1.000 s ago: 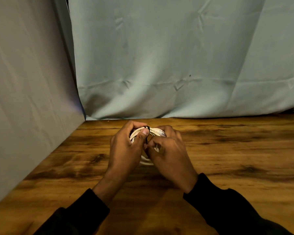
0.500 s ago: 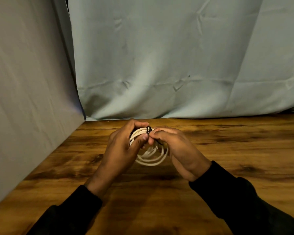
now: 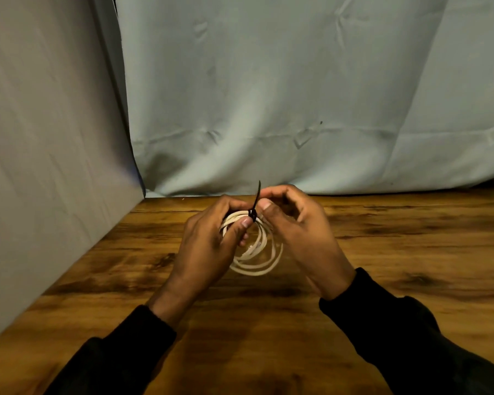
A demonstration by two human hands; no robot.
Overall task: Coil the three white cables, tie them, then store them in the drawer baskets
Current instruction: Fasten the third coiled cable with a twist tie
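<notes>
A coiled white cable [image 3: 261, 260] hangs in several loops between my hands, just above the wooden table [image 3: 397, 252]. My left hand [image 3: 206, 246] grips the coil's top left, thumb pressed near a black tie [image 3: 253, 210] wrapped round the loops. My right hand [image 3: 300, 232] pinches the tie's free tail, which sticks up above the coil. Only this one cable is in view; no drawer or basket shows.
A grey fabric panel [image 3: 49, 138] stands along the table's left side. A pale blue cloth backdrop [image 3: 297, 95] hangs behind the table's far edge. Bare wood spreads to the right and toward me.
My hands have drawn apart, uncovering the coil's loops. The black tie's tail now stands up above the coil, pinched by my right hand.
</notes>
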